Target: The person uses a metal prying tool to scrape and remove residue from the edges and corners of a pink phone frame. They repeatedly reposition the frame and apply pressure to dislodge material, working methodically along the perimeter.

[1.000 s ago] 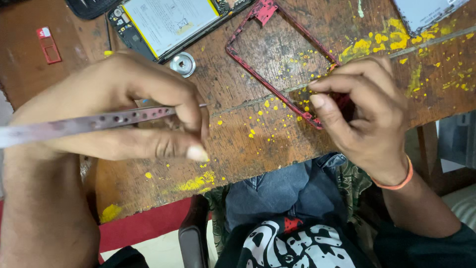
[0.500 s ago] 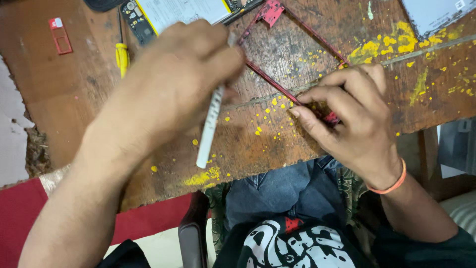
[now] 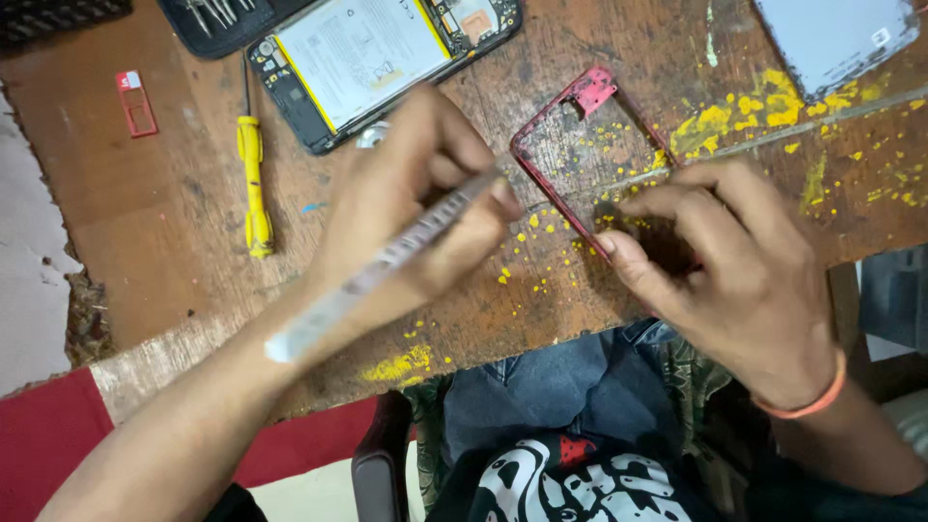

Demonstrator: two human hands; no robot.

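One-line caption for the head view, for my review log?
Left hand holds tweezers at a red phone frame steadied by right hand.

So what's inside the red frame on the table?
Inside the red frame only bare wooden table with yellow paint specks shows. Its near end is covered by the right hand, so that part cannot be seen.

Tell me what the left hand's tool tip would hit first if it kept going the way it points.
Probably the near rail of the red phone frame. The left hand aims its long pale tool up and right, tip just short of that rail; depth is hard to judge.
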